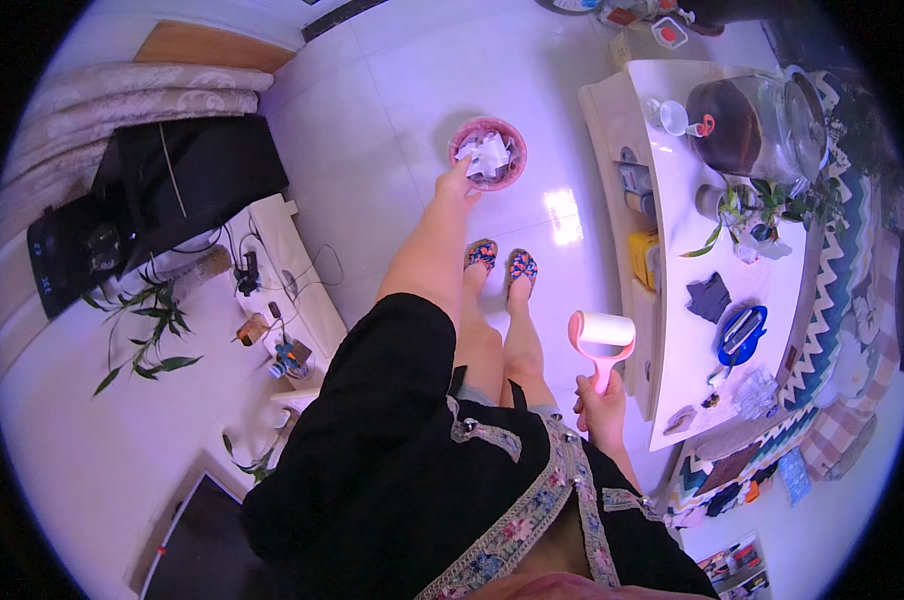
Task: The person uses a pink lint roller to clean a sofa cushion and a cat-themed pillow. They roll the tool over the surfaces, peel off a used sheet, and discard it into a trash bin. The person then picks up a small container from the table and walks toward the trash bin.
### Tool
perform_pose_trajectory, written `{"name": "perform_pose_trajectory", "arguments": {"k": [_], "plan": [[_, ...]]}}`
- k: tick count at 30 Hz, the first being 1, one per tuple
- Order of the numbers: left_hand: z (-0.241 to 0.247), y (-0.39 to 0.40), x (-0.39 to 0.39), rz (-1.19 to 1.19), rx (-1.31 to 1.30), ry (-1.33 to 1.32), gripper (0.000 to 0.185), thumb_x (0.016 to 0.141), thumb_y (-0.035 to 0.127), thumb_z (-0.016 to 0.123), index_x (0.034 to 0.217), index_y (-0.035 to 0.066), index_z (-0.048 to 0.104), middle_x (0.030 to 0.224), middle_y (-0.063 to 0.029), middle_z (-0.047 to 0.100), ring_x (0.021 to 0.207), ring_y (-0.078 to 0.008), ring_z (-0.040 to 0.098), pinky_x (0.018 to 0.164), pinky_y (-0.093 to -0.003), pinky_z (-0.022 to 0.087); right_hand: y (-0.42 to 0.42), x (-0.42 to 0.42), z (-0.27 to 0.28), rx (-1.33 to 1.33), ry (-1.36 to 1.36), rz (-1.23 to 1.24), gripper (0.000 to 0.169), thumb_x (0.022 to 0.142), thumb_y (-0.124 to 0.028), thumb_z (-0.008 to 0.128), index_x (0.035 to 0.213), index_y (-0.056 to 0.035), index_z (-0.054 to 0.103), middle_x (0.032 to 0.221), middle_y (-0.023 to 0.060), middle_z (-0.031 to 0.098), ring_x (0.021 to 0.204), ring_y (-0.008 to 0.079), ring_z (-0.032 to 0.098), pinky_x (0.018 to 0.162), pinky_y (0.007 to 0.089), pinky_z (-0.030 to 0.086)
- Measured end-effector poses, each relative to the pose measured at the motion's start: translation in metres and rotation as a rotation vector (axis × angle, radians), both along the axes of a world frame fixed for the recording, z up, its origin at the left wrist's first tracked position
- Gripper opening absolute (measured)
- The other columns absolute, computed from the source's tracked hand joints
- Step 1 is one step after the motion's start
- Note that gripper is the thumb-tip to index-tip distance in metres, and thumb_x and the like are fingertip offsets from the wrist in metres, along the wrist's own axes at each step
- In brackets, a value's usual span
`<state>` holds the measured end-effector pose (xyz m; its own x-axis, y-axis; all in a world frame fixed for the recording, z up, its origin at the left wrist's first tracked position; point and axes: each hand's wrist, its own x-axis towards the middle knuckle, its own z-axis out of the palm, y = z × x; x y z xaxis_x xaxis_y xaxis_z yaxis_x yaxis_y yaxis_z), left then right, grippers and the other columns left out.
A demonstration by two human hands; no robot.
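My left hand [455,182] reaches forward to a round pink waste bin [523,159]. Its thumb lies over the near left rim and a finger shows along the outside of the bin. Crumpled white paper [488,154] fills the bin's mouth. Whether the bin stands on the floor or hangs just above it, I cannot tell. Lower and to the right, my right hand [603,409] grips the pink handle of a lint roller [605,328]. The white roll points away from me, beside the long table.
On my right stands a long white table [677,315] with a large glass jar [729,127], potted plants [737,202] and a blue dish [743,335]. A white cabinet [302,255] with cables and a black television [196,165] is on my left. Pale floor tiles [377,97] lie ahead.
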<state>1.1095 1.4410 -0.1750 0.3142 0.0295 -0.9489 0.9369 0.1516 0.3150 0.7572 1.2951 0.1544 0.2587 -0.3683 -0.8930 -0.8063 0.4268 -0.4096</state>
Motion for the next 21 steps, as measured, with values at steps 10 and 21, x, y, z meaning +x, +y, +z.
{"name": "perform_pose_trajectory", "arguments": {"k": [10, 21], "plan": [[0.028, 0.010, -0.008, -0.092, -0.061, -0.086, 0.036, 0.100, 0.032, 0.059, 0.125, 0.005, 0.063, 0.126, -0.0143, 0.067, 0.119, -0.0259, 0.062, 0.102, -0.0442, 0.048, 0.013, 0.013, 0.018, -0.042, -0.034, -0.169, 0.018, 0.096, -0.015, 0.069, 0.097, -0.0056, 0.053, 0.075, 0.0040, 0.059, 0.051, 0.0091, 0.054, 0.043, 0.0242, 0.044], [0.148, 0.057, -0.153, -0.863, -0.145, -0.027, 0.033, 0.100, 0.035, 0.063, 0.101, 0.002, 0.070, 0.079, -0.0069, 0.072, 0.056, -0.0133, 0.061, 0.057, -0.0268, 0.053, 0.032, -0.041, 0.067, -0.075, -0.284, -0.492, 0.017, 0.096, -0.015, 0.068, 0.101, -0.0058, 0.054, 0.078, 0.0046, 0.060, 0.050, 0.0090, 0.055, 0.039, 0.0230, 0.038]]}}
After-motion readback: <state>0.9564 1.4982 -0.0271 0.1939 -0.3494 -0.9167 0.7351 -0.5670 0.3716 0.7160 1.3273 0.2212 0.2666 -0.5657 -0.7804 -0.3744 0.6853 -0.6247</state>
